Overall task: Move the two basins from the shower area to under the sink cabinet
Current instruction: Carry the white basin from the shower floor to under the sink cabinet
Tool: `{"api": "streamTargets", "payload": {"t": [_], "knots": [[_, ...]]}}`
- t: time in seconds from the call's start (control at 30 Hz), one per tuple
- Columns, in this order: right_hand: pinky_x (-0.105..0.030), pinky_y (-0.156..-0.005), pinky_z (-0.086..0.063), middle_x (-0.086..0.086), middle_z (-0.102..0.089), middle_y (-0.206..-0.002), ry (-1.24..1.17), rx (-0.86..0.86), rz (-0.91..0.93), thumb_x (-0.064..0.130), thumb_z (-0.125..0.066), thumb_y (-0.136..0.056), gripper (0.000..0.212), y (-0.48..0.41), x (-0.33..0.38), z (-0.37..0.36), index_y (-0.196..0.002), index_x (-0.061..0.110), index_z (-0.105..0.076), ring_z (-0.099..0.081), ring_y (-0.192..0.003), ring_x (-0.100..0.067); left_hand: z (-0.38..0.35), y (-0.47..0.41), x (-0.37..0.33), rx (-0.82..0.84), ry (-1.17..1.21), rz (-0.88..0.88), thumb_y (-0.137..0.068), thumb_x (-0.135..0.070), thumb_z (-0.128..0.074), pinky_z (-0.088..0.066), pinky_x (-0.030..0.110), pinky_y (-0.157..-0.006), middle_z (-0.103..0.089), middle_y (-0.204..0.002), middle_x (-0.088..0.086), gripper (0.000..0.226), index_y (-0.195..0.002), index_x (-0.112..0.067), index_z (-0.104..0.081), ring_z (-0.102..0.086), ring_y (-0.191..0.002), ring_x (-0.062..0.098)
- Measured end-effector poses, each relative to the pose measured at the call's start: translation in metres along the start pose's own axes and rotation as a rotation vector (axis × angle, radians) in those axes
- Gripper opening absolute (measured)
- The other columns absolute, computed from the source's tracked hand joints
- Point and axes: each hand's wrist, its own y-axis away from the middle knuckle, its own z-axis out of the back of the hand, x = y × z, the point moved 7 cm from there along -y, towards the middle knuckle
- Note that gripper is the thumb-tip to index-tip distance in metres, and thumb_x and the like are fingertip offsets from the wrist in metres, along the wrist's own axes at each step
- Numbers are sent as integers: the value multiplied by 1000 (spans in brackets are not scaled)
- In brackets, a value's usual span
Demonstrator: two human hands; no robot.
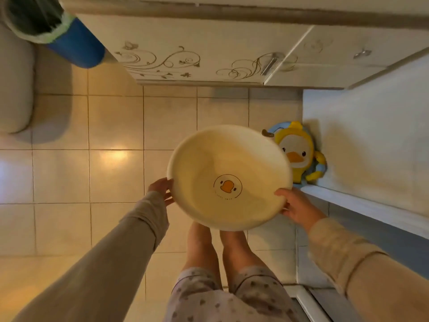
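Observation:
A round cream basin (209,163) with an orange duck print on its bottom is held above the tiled floor, in front of my legs. My left hand (162,190) grips its left rim and my right hand (294,205) grips its right rim. The basin looks empty. The sink cabinet (209,54), cream with swirl decoration and a metal handle, stands ahead at the top of the view with its doors shut. Only one basin is in sight.
A yellow and blue duck-shaped item (299,156) leans in the corner by the white wall (371,135) on the right. A blue bin (69,43) with a liner stands at upper left beside the toilet (14,84). A threshold rail (308,303) lies at lower right.

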Motion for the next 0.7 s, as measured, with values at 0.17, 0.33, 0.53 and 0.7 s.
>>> {"api": "streamTargets", "payload": {"t": [0.17, 0.33, 0.53, 0.7], "knots": [[-38, -71, -50, -16, -57, -111, 19, -73, -41, 5, -58, -82, 40, -87, -21, -30, -121, 11, -53, -54, -99, -31, -6, -94, 16, -26, -18, 20, -91, -9, -46, -45, 32, -56, -50, -74, 3, 17, -81, -14, -58, -48, -66, 19], [-34, -64, -48, -10, -58, -99, -43, -69, -38, 4, -58, -83, 36, -208, -37, -84, -115, 17, -51, -53, -99, -29, -16, -203, 7, -12, -4, -43, -93, -16, -44, -46, 31, -61, -53, -82, 0, 17, -105, -19, -55, -50, -73, 19], [-28, -59, -44, -4, -61, -85, -157, 9, 133, 2, -58, -82, 17, -355, 12, -127, -85, 19, -58, -57, -76, -19, -77, -328, -58, 113, -73, -237, -91, -15, -49, -49, 33, -63, -55, -84, 0, 17, -78, -23, -56, -55, -75, 20], [-30, -57, -49, -3, -62, -90, -159, 10, 296, 4, -59, -81, 34, -443, 105, -144, -109, 22, -54, -59, -81, -20, -142, -400, -112, 131, 43, -344, -89, -12, -46, -50, 30, -65, -55, -83, -1, 15, -86, -20, -59, -53, -73, 19]]}}
